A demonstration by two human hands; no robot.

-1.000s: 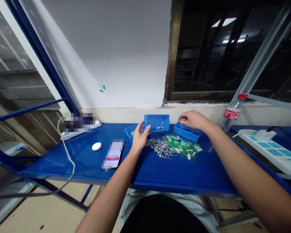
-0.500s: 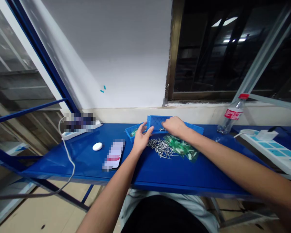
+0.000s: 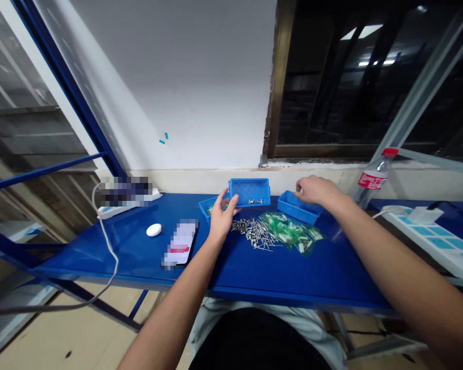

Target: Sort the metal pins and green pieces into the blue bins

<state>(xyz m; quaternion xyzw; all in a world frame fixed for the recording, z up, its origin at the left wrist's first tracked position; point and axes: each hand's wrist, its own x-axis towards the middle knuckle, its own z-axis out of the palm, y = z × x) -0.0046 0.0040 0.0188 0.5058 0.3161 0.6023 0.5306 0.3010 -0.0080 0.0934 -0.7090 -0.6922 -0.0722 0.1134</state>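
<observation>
My left hand (image 3: 223, 216) grips the left end of a blue bin (image 3: 250, 191), which is tipped toward me with a few small metal screws at its lower side. My right hand (image 3: 314, 189) is closed, fingertips over another blue bin (image 3: 298, 209) to the right; what it holds, if anything, is too small to tell. A third blue bin (image 3: 206, 207) with green pieces sits partly behind my left hand. On the table in front lie a heap of metal screws (image 3: 254, 234) and green plastic packets (image 3: 291, 232).
A phone (image 3: 181, 243) and a white oval object (image 3: 154, 229) lie on the blue table (image 3: 285, 277) at the left. To the right stand a bottle (image 3: 374, 177) and a white power strip (image 3: 432, 236). Another power strip (image 3: 129, 204) is at the back left.
My right hand has moved from the tipped bin rightward to the right bin. The tipped bin has shifted slightly left and up, and its screws now show.
</observation>
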